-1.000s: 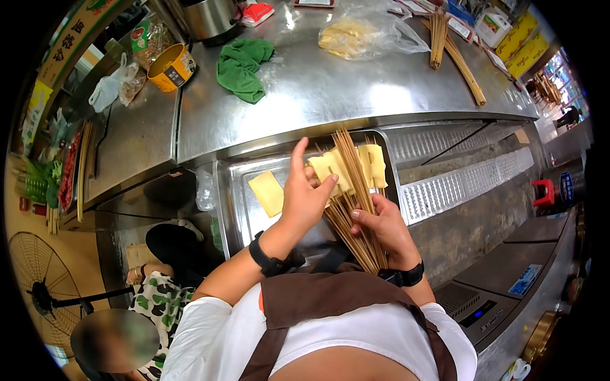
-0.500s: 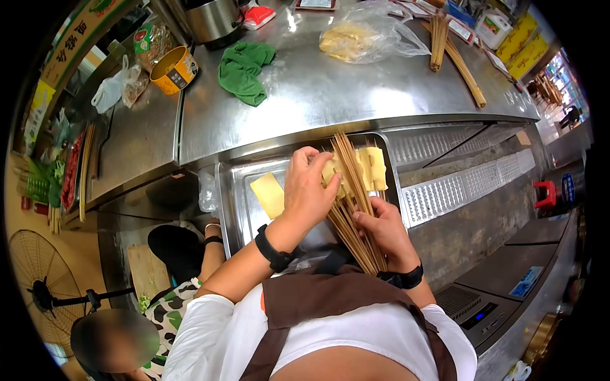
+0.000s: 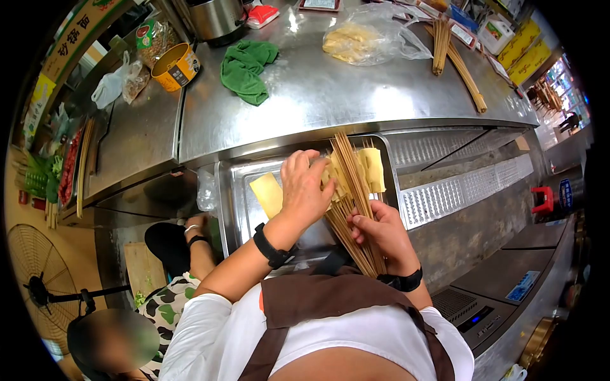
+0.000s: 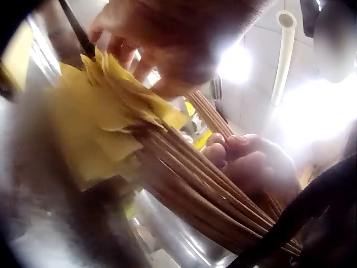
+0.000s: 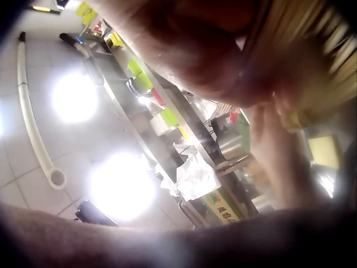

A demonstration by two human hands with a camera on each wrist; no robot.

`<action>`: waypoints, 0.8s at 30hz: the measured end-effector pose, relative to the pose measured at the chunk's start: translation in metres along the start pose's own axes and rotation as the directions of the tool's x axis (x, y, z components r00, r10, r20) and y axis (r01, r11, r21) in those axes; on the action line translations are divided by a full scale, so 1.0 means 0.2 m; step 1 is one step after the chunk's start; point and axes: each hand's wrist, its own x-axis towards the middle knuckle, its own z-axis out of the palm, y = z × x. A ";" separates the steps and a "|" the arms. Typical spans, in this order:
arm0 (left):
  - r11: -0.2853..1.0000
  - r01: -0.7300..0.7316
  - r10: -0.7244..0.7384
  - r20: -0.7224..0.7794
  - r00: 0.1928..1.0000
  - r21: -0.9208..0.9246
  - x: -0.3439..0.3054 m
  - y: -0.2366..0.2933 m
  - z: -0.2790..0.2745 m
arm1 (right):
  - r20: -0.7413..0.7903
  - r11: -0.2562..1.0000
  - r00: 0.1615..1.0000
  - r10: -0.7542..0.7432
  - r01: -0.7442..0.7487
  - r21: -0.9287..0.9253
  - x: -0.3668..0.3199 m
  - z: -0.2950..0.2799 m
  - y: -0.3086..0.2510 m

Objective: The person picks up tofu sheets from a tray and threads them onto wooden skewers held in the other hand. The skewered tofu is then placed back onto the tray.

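Note:
In the head view, several yellow sheets threaded on sticks (image 3: 375, 170) lie at the right of a metal tray (image 3: 223, 209). A flat yellow sheet (image 3: 267, 193) rests alone at the tray's left. My right hand (image 3: 385, 236) grips a bundle of thin brown sticks (image 3: 348, 166), thumb across them. More sticks fan out beneath. My left hand (image 3: 304, 190) is at the folded yellow sheets left of the bundle, fingers bent over them; its fingertips are partly hidden. The left wrist view shows folded yellow sheets (image 4: 95, 123) on the stick ends, below the left hand (image 4: 162, 44).
A steel counter (image 3: 298, 95) beyond the tray holds a green cloth (image 3: 248, 70), a plastic bag of yellow sheets (image 3: 356, 43), stick bundles (image 3: 441, 47) and an orange tub (image 3: 175, 67). Another person (image 3: 171, 298) sits at the lower left near a fan (image 3: 38, 289).
My left hand has drawn its raised index finger down and bent its fingers over the yellow sheets. My right hand still holds the bundle, its fingers slightly shifted.

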 end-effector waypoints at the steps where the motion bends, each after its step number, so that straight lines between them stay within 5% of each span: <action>1: 1.000 -0.026 0.026 -0.052 0.998 -0.008 0.01 0.00 0.00 | -0.007 0.999 1.000 -0.004 0.004 0.033 0.00 0.00 0.00; 4: 0.976 -0.008 -0.021 -0.134 0.991 -0.216 0.04 0.01 0.02 | -0.017 0.995 1.000 -0.021 0.023 0.097 0.01 0.02 0.01; 9: 0.772 0.330 -0.281 0.173 0.944 -0.544 0.07 -0.01 0.03 | -0.008 0.998 0.998 -0.059 0.059 0.002 0.02 -0.02 0.04; 19: 0.607 0.458 -0.294 0.352 0.889 -0.650 0.07 -0.05 -0.08 | 0.036 0.996 0.997 -0.068 0.065 0.065 0.02 -0.03 0.03; 21: 0.678 0.385 -0.213 0.334 0.918 -0.625 0.05 -0.11 -0.14 | 0.033 0.995 0.998 -0.056 0.053 0.082 0.01 -0.02 0.02; 24: 0.981 0.182 -0.133 0.440 0.888 -0.071 0.04 -0.17 -0.37 | 0.003 0.995 0.999 -0.040 0.040 0.096 0.01 -0.02 0.02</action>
